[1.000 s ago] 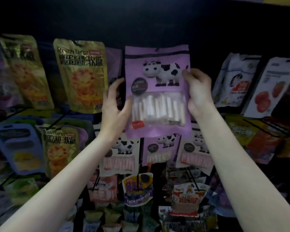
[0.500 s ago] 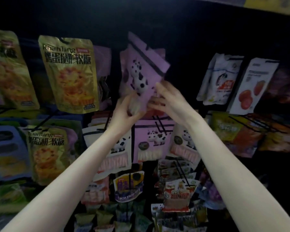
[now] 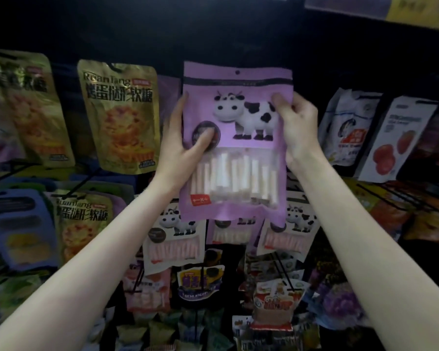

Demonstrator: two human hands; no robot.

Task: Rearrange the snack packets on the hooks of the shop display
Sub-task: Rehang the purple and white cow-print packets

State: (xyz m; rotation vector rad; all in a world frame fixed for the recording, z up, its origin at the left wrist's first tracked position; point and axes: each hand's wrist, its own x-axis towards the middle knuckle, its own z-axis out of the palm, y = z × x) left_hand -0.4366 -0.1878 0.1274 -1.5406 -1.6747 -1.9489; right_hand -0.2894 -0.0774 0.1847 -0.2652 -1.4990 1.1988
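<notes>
Open dark wall is seen above the purple packet (image 3: pixel 236 138), so the way upward is unblocked. To its left, passage is narrowed by the gold packet (image 3: pixel 119 117); to its right, a dark gap is left before the white packets (image 3: pixel 350 127). Below, the way is crowded by cow packets (image 3: pixel 175 236) and wire hooks (image 3: pixel 401 198).

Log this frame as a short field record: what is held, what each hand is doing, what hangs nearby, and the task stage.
held item: purple cow packet, upright, front facing the camera
left hand: grips the packet's left edge, thumb on the front
right hand: grips the upper right edge, thumb on the front
hang hole: visible at top centre, no hook seen through it
neighbours: gold packet to the left, white packet to the right, more cow packets below
stage: packet in hand, not seen hung
</notes>
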